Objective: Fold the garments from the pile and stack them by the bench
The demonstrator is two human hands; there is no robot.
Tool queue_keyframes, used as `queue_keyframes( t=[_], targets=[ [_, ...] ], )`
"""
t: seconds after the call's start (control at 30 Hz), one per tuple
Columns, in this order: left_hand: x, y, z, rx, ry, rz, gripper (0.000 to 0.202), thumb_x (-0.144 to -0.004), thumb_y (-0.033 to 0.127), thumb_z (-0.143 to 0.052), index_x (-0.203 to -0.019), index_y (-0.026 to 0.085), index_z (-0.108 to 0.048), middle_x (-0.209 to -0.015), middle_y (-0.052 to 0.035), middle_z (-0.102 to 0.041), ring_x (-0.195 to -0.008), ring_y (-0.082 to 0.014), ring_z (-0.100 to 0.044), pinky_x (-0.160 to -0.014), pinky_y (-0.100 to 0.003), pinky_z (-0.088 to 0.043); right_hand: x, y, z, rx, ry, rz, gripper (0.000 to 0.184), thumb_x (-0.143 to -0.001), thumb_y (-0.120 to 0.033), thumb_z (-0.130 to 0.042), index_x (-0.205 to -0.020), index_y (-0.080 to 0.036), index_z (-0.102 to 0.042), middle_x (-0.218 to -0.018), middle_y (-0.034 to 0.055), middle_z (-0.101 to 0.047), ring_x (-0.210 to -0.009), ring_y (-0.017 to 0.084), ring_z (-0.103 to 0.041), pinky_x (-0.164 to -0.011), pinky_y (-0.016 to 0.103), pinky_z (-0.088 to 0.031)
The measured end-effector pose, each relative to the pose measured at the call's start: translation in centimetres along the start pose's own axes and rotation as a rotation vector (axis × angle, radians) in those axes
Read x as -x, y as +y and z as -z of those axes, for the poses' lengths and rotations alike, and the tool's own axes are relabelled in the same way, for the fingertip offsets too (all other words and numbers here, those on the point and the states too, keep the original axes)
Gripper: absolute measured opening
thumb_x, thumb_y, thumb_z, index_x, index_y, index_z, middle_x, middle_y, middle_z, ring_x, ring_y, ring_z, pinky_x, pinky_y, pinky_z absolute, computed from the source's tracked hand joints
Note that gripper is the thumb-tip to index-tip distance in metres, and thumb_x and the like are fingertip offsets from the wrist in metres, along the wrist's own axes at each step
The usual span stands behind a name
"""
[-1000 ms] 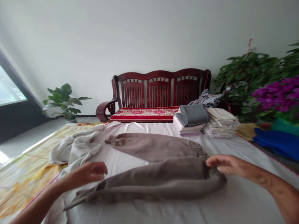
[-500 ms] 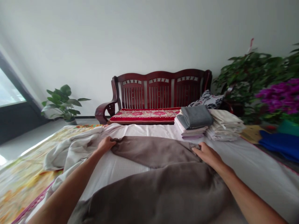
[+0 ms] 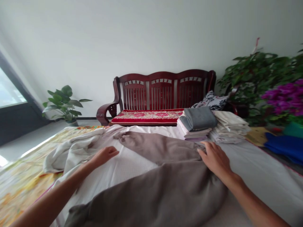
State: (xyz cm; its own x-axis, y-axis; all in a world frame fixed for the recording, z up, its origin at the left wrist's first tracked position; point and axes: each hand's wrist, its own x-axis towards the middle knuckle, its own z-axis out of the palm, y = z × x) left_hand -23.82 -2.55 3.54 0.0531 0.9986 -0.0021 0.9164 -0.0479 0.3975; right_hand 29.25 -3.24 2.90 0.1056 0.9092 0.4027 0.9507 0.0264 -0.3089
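A pair of grey-brown trousers (image 3: 151, 189) lies across the white cloth, both legs pointing left and the waist end at the right. The far leg's gathered cuff lies just beyond my left hand (image 3: 107, 155). That hand is apart from the fabric, its fingers curled in with nothing visible in them. At the waist end, my right hand (image 3: 215, 157) has thumb and fingers closed on the trousers' edge. A crumpled light grey garment (image 3: 78, 148) lies left of my left hand.
Stacked folded clothes, grey on top (image 3: 201, 118) and cream beside (image 3: 229, 123), stand at the far right of the white cloth (image 3: 255, 176). Blue fabric (image 3: 284, 146) lies farther right. Behind stand a dark red wooden bench (image 3: 156, 91) and a potted plant (image 3: 65, 101).
My left hand has let go of the far leg's cuff and drawn back towards me. The far leg has settled flatter and slightly farther away. My right hand stays at the waist end.
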Motion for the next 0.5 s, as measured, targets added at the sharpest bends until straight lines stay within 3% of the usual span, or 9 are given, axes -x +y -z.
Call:
queue_keyframes(
  t=[0.07,0.17,0.23,0.27,0.37,0.5],
  targets=[
    [3.8,-0.6,-0.3,0.019,-0.148,-0.077,0.037,-0.090,0.053,-0.050,-0.076,0.021,-0.063,-0.070,0.0002,-0.060,-0.070,-0.0188,-0.057,-0.067,-0.029,-0.039,1.7,-2.1,0.9,-0.142,-0.056,0.218,0.023,-0.088,-0.037,-0.054,-0.104,-0.025,-0.066,-0.113,0.0098,-0.069,-0.109,0.029,-0.061,-0.093,0.040,-0.047],
    [9.5,-1.0,-0.3,0.009,-0.306,-0.118,0.030,-0.085,0.050,-0.058,-0.080,0.021,-0.063,-0.082,-0.0005,-0.062,-0.077,-0.0191,-0.056,-0.071,-0.029,-0.041,4.3,-5.6,1.5,-0.397,-0.381,0.403,0.012,-0.089,-0.035,-0.059,-0.088,-0.025,-0.067,-0.092,0.0025,-0.069,-0.084,0.019,-0.063,-0.079,0.031,-0.049],
    [12.4,-1.4,-0.2,0.012,-0.358,-0.142,0.025,-0.081,0.045,-0.063,-0.081,0.020,-0.060,-0.089,-0.0011,-0.061,-0.082,-0.0192,-0.054,-0.077,-0.030,-0.042,5.9,-7.5,1.7,-0.496,-0.576,0.459,0.013,-0.083,-0.031,-0.069,-0.094,-0.024,-0.070,-0.086,-0.0003,-0.067,-0.078,0.016,-0.062,-0.074,0.028,-0.048],
    [13.4,-1.6,-0.2,0.028,-0.373,-0.150,0.025,-0.081,0.043,-0.064,-0.081,0.019,-0.057,-0.090,-0.0007,-0.059,-0.083,-0.0188,-0.053,-0.079,-0.030,-0.041,6.6,-8.3,1.8,-0.514,-0.645,0.484,0.023,-0.078,-0.029,-0.074,-0.100,-0.025,-0.071,-0.087,-0.0010,-0.066,-0.079,0.015,-0.062,-0.074,0.027,-0.047],
    [14.5,-2.2,0.6,0.154,-0.412,-0.126,0.033,-0.087,0.050,-0.057,-0.078,0.020,-0.045,-0.079,0.0023,-0.050,-0.075,-0.0154,-0.045,-0.070,-0.027,-0.038,8.4,-9.8,1.9,-0.474,-0.775,0.595,0.053,-0.064,-0.032,-0.087,-0.114,-0.028,-0.071,-0.092,-0.0015,-0.065,-0.083,0.016,-0.061,-0.075,0.026,-0.045],
    [12.5,-1.9,3.7,0.315,-0.341,-0.132,0.043,-0.086,0.061,-0.055,-0.077,0.021,-0.040,-0.072,0.0042,-0.040,-0.066,-0.0130,-0.036,-0.059,-0.025,-0.033,10.1,-11.0,1.6,-0.397,-0.837,0.783,0.060,-0.062,-0.039,-0.087,-0.119,-0.031,-0.071,-0.093,-0.0009,-0.066,-0.085,0.018,-0.061,-0.076,0.028,-0.044]
  ],
)
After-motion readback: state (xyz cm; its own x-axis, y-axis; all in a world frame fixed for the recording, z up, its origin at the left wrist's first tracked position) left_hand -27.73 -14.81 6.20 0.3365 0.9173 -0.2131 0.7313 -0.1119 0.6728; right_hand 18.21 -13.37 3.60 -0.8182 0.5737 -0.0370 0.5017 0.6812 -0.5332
